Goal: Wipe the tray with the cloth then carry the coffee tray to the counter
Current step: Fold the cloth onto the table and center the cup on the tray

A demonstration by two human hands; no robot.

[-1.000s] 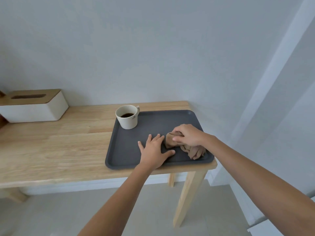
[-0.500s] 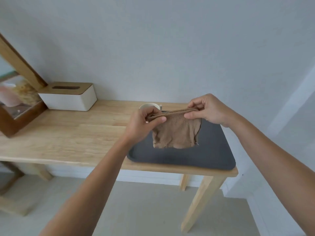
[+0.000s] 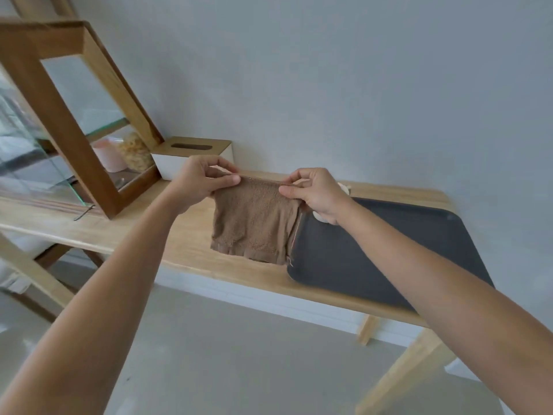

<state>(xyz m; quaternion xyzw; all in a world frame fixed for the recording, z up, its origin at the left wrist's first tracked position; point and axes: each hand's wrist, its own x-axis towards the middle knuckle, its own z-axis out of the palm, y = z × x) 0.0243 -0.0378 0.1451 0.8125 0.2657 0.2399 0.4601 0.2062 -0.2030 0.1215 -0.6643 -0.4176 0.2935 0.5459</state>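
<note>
Item: brown cloth (image 3: pixel 254 223), terry-like, held up in the air by its top edge; it hangs limp over the bare wood of the desk (image 3: pixel 185 247), its right edge just overlapping the left rim of the tray.

Item: dark grey tray (image 3: pixel 389 250), flat on the right end of the desk, close to the front edge and the right corner. A white cup (image 3: pixel 344 188) stands at its far left corner, almost wholly hidden behind the right hand; its contents cannot be seen from here.

Risks, as judged:
- The right hand is just in front of the cup. A careless sweep of wrist or cloth could knock it and spill onto the tray.
- The cloth is held only by pinches at the hem; a loose pinch would drop it onto the desk or the floor.
- The carry to come: an off-centre cup makes the load uneven, so a tilt could slide it.

Pose:
- Left hand (image 3: pixel 203 181): arm stretched forward, thumb and fingers closed on the cloth's upper left corner.
- Right hand (image 3: pixel 317 193): arm reaching in from the right across the tray, thumb and forefinger pinched on the upper right corner, wrist above the tray's left end.
- The hands are apart, the hem drawn fairly straight between them.

Also present: a tissue box (image 3: pixel 194 155) and a wooden-framed glass cabinet (image 3: pixel 59 115), both left of the cloth.
</note>
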